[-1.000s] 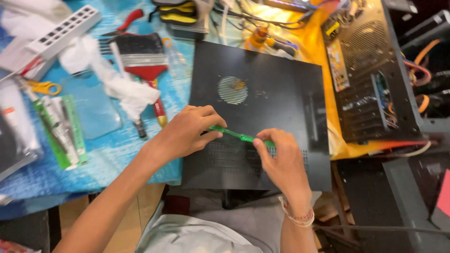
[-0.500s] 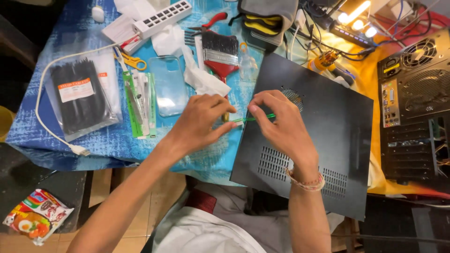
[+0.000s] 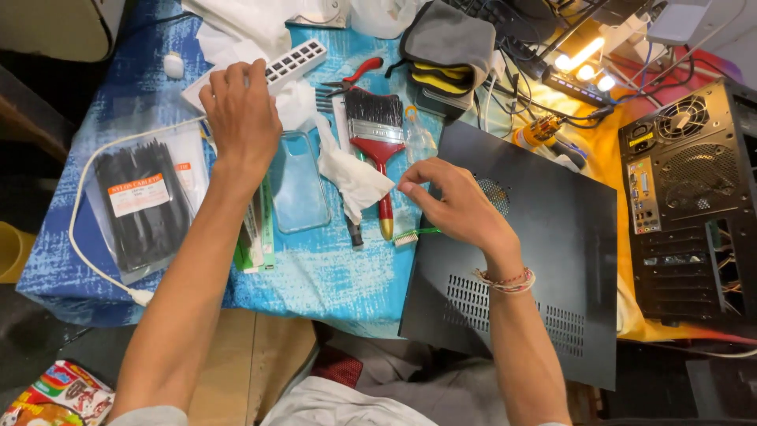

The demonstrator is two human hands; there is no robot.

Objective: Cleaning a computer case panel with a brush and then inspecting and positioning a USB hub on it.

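Left hand (image 3: 240,118) now off the green toothbrush (image 3: 416,233), fingers curled on the white power strip (image 3: 276,67), right hand (image 3: 457,207) pinching its handle, bristles pointing left

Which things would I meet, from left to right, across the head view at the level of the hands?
Bag of black cable ties → left hand → clear phone case → red-handled paintbrush → right hand → black side panel → computer case.
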